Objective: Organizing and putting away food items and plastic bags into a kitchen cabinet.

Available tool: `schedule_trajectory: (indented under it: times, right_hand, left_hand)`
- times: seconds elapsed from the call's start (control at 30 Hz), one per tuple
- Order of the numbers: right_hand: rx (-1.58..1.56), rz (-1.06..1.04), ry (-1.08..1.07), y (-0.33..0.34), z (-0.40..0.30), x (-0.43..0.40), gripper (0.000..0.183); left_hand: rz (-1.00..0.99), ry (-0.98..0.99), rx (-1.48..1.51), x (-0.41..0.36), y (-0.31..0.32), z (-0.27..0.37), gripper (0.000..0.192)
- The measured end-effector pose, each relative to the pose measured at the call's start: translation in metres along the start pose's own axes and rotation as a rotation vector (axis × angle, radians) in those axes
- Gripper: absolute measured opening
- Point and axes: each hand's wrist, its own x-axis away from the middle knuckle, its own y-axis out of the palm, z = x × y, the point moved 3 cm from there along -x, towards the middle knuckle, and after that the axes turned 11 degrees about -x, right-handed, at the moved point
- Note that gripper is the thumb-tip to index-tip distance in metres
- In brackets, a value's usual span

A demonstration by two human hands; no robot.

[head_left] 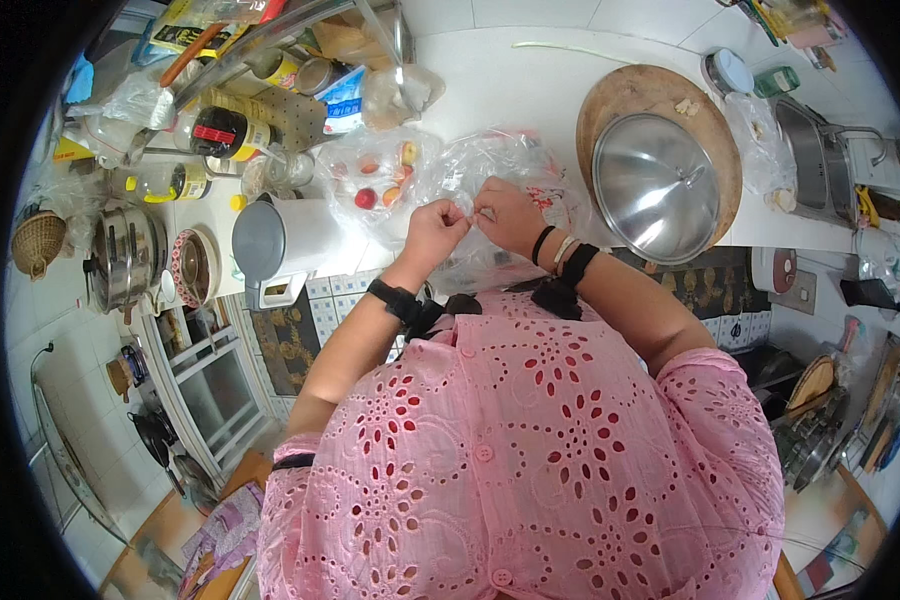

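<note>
My left hand (439,229) and my right hand (506,214) meet fingertip to fingertip over the counter, pinching the gathered clear plastic of a bag between them. The transparent plastic bag (487,157), with some red print, spreads behind and below my hands at the counter's front edge; its contents cannot be made out. Just left of it lies another clear plastic bag (337,191) with several red and yellow fruits (365,198) in it.
A round wooden board (596,94) carries a steel domed lid (645,180) on the right. A grey-lidded white pitcher (259,240) stands left. Sauce bottles (221,133) crowd a rack at the back left. A sink (802,150) lies far right, beyond another plastic bag (757,150).
</note>
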Motion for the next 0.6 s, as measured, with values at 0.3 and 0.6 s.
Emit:
schedule_trajectory:
  times: [0.3, 0.6]
  right_hand:
    - [0.17, 0.023, -0.104, -0.007, -0.01, 0.0, 0.008]
    - [0.591, -0.1, -0.381, -0.003, -0.036, 0.016, 0.005]
  left_hand:
    - [0.061, 0.017, 0.004, -0.001, 0.002, 0.003, 0.006]
    - [-0.25, -0.14, 0.326, 0.006, 0.018, -0.015, 0.025]
